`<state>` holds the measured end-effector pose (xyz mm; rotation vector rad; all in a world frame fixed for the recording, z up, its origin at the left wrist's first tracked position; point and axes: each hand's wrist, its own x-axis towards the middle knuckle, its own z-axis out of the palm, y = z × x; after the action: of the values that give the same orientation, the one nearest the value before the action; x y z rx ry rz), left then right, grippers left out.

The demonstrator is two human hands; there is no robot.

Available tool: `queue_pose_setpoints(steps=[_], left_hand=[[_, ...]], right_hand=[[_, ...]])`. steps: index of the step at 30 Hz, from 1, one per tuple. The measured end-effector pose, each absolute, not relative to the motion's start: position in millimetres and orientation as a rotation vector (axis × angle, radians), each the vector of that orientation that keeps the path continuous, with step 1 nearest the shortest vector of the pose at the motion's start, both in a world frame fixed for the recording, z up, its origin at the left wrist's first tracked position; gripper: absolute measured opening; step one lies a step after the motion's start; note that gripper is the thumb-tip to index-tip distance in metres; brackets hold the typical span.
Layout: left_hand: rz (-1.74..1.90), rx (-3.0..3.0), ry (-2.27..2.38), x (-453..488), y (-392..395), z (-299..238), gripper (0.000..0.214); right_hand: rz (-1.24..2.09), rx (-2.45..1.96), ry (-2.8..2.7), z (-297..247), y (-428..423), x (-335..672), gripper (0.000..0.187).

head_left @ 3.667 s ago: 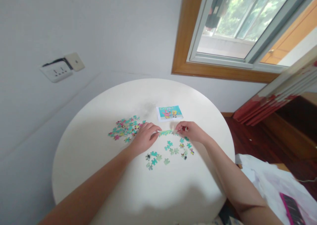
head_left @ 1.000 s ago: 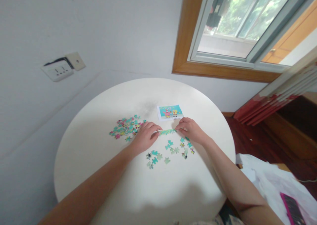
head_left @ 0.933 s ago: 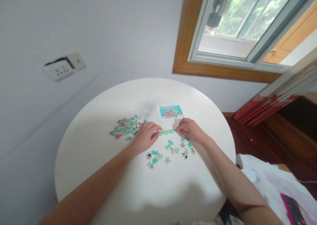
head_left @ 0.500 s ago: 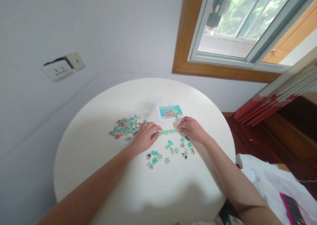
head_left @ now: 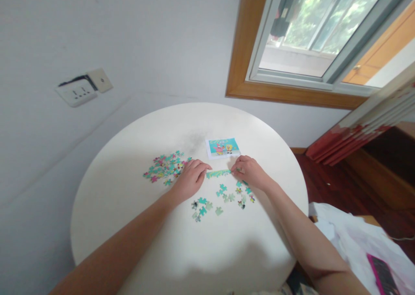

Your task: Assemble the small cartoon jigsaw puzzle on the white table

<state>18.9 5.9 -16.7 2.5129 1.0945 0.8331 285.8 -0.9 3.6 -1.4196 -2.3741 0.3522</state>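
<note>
A narrow strip of joined jigsaw puzzle pieces (head_left: 218, 174), green and teal, lies on the white table between my hands. My left hand (head_left: 191, 178) is closed at the strip's left end, thumb and fingertips together there. At the other end, my right hand (head_left: 251, 172) pinches the strip's right edge; its fingertips partly cover it. Just beyond the strip lies a picture card (head_left: 223, 147) with a pink and a yellow cartoon figure. Loose puzzle pieces (head_left: 223, 191) are scattered on the near side of the strip.
A heap of mixed puzzle pieces (head_left: 165, 167) lies left of my left hand. The round white table (head_left: 129, 226) stands against a wall with a socket (head_left: 78, 91) and a window. At lower right, a pink-edged phone (head_left: 382, 273) rests on white plastic.
Both hands have shifted slightly at the strip's ends; my right hand has lowered a little toward me. More of the strip's left end shows now. The loose pieces look unmoved.
</note>
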Motion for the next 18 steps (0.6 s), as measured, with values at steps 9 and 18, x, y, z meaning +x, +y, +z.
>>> queue_pose_setpoints(steps=[9,18], left_hand=[[0.960,2.370,1.104,18,7,-17,0.035],[0.929,2.390,1.117,18,7,-16,0.036]], right_hand=[[0.281,-1.422,-2.383,-1,-3,272,0.013],[0.263,-1.347,-2.414,5,-7,269,0.023]])
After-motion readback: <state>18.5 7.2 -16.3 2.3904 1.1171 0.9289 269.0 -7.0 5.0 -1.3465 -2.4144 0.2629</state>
